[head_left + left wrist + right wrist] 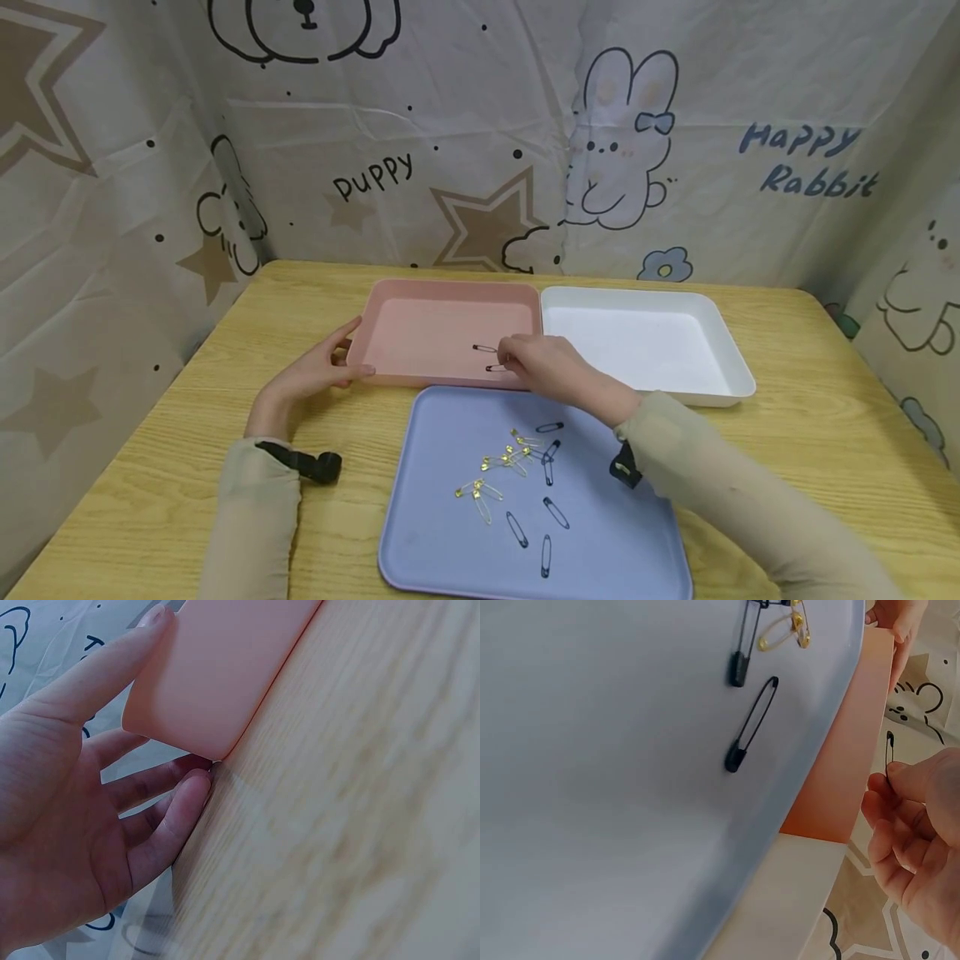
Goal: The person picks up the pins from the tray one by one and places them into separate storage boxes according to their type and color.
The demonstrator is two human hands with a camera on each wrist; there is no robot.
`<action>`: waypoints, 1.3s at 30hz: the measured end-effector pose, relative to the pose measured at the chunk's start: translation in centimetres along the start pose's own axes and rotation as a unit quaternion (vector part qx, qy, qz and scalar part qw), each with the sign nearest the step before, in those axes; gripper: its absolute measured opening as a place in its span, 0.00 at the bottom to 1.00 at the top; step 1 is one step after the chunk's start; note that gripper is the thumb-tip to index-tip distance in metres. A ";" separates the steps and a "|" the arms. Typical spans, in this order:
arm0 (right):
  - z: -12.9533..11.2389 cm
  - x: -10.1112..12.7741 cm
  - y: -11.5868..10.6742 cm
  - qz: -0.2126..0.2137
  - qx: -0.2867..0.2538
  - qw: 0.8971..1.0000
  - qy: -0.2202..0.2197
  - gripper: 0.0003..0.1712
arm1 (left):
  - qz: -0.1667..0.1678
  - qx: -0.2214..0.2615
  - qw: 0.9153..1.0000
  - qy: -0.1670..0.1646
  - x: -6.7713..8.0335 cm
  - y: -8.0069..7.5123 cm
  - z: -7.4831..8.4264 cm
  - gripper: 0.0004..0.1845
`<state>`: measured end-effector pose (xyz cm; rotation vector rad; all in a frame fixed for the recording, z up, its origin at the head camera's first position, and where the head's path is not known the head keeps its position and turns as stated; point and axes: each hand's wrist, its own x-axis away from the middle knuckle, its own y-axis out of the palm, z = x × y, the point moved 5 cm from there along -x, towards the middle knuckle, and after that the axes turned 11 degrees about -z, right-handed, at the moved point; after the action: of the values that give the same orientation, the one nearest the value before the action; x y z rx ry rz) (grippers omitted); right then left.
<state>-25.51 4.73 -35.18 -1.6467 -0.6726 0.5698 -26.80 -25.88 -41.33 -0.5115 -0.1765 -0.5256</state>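
Note:
My left hand [347, 353] rests against the near left corner of the pink tray [427, 321], thumb straight along its left wall and fingers touching its front edge; the left wrist view shows the same corner [217, 667]. My right hand [506, 363] reaches over the pink tray's near wall and pinches a black safety pin [493, 367], also seen at my fingertips in the right wrist view [889, 750]. A second black safety pin [483, 347] lies in the pink tray. The blue tray [600, 550] in front holds several gold pins [510, 458] and black pins [556, 512].
An empty white tray [738, 371] stands directly right of the pink one. All trays sit on a wooden table [825, 417], walled on three sides by a printed cartoon cloth [465, 125]. Black wrist camera straps show on both sleeves.

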 end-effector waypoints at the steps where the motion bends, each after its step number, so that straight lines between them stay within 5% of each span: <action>1: 0.0 -0.2 0.0 0.001 -0.001 1.000 0.000 0.03 | 0.000 0.000 1.000 -0.001 0.0 0.0 0.0 0.49; 39: 1.4 -5.7 2.8 -0.025 0.005 0.998 0.063 0.05 | -0.002 0.008 1.000 0.008 -0.1 -0.1 -0.1 0.49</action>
<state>-30.25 1.35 -38.22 -1.6373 -0.6158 0.4272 -26.91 -25.93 -41.39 -0.4915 -0.1667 -0.5313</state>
